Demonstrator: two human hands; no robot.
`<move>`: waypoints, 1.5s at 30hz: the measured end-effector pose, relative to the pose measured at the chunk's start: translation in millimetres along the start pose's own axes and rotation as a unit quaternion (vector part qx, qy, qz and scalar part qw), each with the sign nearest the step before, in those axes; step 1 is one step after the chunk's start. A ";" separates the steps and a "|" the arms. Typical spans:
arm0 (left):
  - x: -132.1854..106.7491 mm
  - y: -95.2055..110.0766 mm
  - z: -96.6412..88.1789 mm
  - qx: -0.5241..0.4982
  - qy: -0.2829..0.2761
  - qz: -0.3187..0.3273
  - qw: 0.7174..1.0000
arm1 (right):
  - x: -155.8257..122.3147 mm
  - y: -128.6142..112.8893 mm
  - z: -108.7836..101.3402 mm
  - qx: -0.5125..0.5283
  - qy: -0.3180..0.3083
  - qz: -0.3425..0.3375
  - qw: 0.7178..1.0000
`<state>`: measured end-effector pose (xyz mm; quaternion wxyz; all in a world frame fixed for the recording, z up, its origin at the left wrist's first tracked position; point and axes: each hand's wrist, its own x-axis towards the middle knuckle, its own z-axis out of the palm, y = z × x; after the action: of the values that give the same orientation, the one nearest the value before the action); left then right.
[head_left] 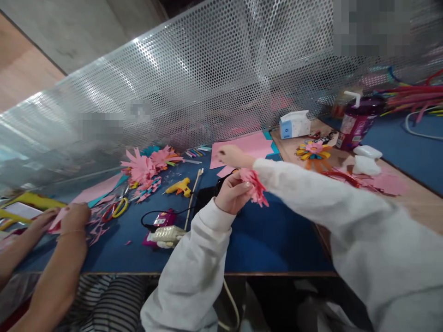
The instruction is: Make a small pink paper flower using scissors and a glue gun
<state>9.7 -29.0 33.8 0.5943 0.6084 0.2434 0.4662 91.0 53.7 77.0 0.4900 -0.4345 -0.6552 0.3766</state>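
Note:
My left hand pinches a pink paper flower with fringed petals, held above the blue tabletop. Past it reaches my right hand, over a pink paper sheet; its fingers are curled together, and whatever they hold, if anything, is too small or hidden to make out. Left of my hands lie a yellow glue gun and a thin wooden stick. A dark object, partly covered by my left hand, sits just behind the flower.
At left, a co-worker's hands handle pink paper beside scissors. Pink paper flowers are heaped behind. A power strip lies near the front edge. Rightward stand a tissue pack, a purple cup and an orange-yellow paper flower.

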 end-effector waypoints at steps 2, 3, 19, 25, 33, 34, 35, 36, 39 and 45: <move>-0.6 -8.9 7.8 -0.020 0.007 -0.026 0.999 | -14.1 6.1 -28.5 -0.002 -0.050 0.040 0.998; -1.2 -13.8 11.7 -0.027 0.017 -0.035 0.999 | -26.2 8.8 -46.1 -0.001 -0.053 0.055 0.997; -20.8 -29.4 49.4 0.104 0.083 -0.185 0.974 | -167.7 40.2 -120.7 -0.092 -0.102 0.076 0.988; -30.2 -24.5 59.7 0.067 0.089 -0.250 0.962 | -183.5 51.5 -118.7 -0.025 -0.076 0.120 0.990; -30.9 -20.9 63.5 0.025 0.109 -0.277 0.954 | -191.6 54.0 -109.0 0.176 -0.010 0.191 0.966; -31.4 -20.7 63.5 0.023 0.110 -0.280 0.953 | -193.2 54.0 -108.7 0.183 -0.003 0.194 0.964; -32.0 -20.6 63.6 0.021 0.110 -0.285 0.952 | -195.0 54.0 -108.6 0.186 0.005 0.197 0.963; -32.8 -20.4 64.0 0.021 0.110 -0.290 0.950 | -197.1 53.8 -108.5 0.187 0.013 0.200 0.962; -35.5 -19.4 66.0 0.022 0.113 -0.300 0.947 | -202.9 51.8 -107.6 0.201 0.029 0.215 0.955; -37.7 -16.0 69.8 0.040 0.116 -0.309 0.943 | -204.1 44.8 -105.9 0.217 0.043 0.208 0.953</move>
<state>56.8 -92.9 18.0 0.6520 0.4686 0.5047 0.3171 231.7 -115.5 -3.4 0.5111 -0.4604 -0.4310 0.5840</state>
